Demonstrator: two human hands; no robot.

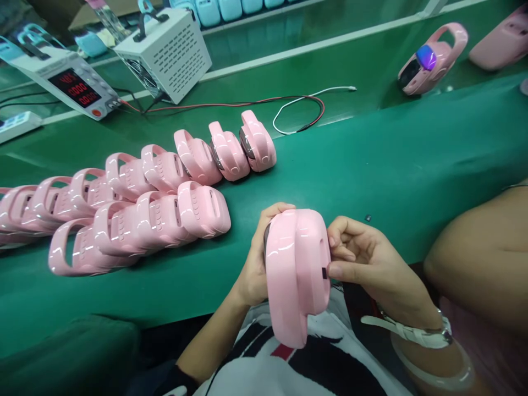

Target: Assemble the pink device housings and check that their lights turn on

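My left hand (254, 269) is wrapped around a pink handled device (295, 264) and holds it tilted over my lap. It has a glossy pink shell with a broad loop handle facing me. On its right side are a recessed slot and a small black spot (324, 273). My right hand (363, 253) has its fingers curled in and the thumb tip against that black spot. Whether a small piece is pinched there or the spot is an opening, I cannot tell. A tiny dark chip-like piece (368, 218) lies on the green mat (363, 165) beyond my right hand.
Two rows of matching pink devices (204, 209) stand at left. Behind them are a power supply with red digits (74, 85), a vented grey box (169, 55) and a looped cable (289, 102). A lit pink device (433, 60) stands at upper right. Another person's arm (482, 247) is at right.
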